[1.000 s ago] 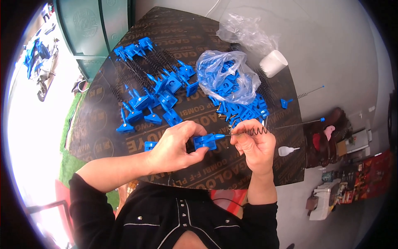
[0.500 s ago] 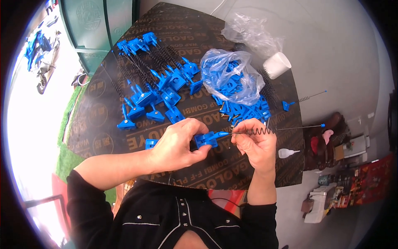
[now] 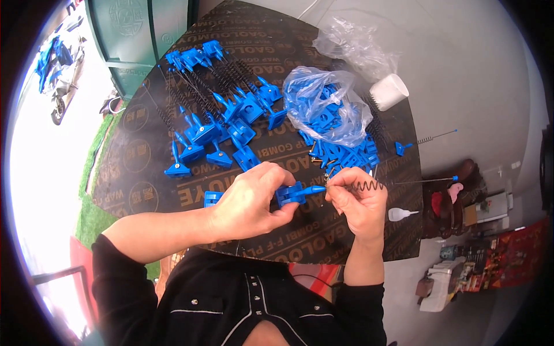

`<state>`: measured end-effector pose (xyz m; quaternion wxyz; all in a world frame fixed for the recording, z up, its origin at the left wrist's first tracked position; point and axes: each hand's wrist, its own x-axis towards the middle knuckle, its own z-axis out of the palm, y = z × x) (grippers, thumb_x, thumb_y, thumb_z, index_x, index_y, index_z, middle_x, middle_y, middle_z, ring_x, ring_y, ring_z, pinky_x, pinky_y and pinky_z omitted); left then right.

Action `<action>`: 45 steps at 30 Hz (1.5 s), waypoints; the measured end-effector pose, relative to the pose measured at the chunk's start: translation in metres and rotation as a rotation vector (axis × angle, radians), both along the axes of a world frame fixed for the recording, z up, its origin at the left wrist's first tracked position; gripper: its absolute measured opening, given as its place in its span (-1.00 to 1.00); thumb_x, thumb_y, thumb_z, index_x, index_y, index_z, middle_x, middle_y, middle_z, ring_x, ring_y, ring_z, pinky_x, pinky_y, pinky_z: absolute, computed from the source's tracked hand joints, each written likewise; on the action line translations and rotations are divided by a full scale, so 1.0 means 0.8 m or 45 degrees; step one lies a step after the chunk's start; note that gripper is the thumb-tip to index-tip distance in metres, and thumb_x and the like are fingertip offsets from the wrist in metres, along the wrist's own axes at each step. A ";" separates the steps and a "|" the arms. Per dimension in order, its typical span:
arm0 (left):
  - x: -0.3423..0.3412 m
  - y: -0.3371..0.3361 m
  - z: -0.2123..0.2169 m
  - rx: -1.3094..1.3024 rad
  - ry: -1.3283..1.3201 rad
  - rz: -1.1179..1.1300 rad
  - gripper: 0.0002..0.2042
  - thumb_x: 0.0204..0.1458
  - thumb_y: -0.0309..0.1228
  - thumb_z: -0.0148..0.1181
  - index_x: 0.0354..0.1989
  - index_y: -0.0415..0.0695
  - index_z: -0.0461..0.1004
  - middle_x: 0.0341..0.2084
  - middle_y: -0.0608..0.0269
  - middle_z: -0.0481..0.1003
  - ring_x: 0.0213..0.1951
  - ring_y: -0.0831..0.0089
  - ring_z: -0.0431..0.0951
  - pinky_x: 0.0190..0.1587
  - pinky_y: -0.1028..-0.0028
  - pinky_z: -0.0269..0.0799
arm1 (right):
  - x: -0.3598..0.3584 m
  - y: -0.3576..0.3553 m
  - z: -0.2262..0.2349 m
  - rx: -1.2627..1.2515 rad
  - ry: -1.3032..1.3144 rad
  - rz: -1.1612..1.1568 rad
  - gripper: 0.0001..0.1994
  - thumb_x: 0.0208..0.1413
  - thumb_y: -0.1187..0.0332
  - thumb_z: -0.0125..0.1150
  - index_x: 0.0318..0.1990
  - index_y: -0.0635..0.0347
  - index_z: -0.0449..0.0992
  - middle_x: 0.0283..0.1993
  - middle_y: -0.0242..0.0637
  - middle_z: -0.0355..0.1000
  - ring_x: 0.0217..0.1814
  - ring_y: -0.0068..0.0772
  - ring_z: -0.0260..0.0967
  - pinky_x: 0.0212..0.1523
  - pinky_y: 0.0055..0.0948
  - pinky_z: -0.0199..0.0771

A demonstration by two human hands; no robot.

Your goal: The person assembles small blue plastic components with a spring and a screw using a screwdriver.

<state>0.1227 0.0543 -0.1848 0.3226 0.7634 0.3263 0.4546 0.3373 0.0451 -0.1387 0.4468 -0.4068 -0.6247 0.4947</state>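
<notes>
My left hand (image 3: pixel 248 202) is closed around a blue plastic bracket (image 3: pixel 290 195), whose cone-shaped tip points right. With thumb and fingers, my right hand (image 3: pixel 362 205) pinches a dark spring wire (image 3: pixel 370 186) right at that tip. Whether the wire's end sits inside the cone is hidden by my fingertips. The wire's coils run over my right fingers and a straight length extends right to a small blue end cap (image 3: pixel 455 178). Another blue bracket (image 3: pixel 212 199) lies on the table, partly behind my left wrist.
Several blue brackets with spring wires (image 3: pixel 205 134) lie in a group at the far left. A clear bag (image 3: pixel 300 78) of blue parts stands beyond my right hand, with loose blue pieces (image 3: pixel 358 154) and screws before it. A white cup (image 3: pixel 389 92) and small white bottle (image 3: pixel 401 214) are at the right.
My right fingers and the wire have come closer to the cone; the thin wire showing between them is no longer visible. The bracket has shifted slightly right.
</notes>
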 end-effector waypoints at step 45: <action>0.003 -0.001 -0.006 0.338 0.074 0.163 -0.63 -0.33 -0.56 0.36 -0.33 -0.23 0.31 -0.50 0.10 0.37 -0.44 0.15 0.44 -0.44 0.32 0.38 | 0.004 0.009 -0.012 0.049 0.046 0.109 -0.95 0.08 0.59 0.15 -0.31 0.32 0.41 -0.37 -0.26 0.40 -0.38 -0.59 0.32 -0.35 -0.61 0.30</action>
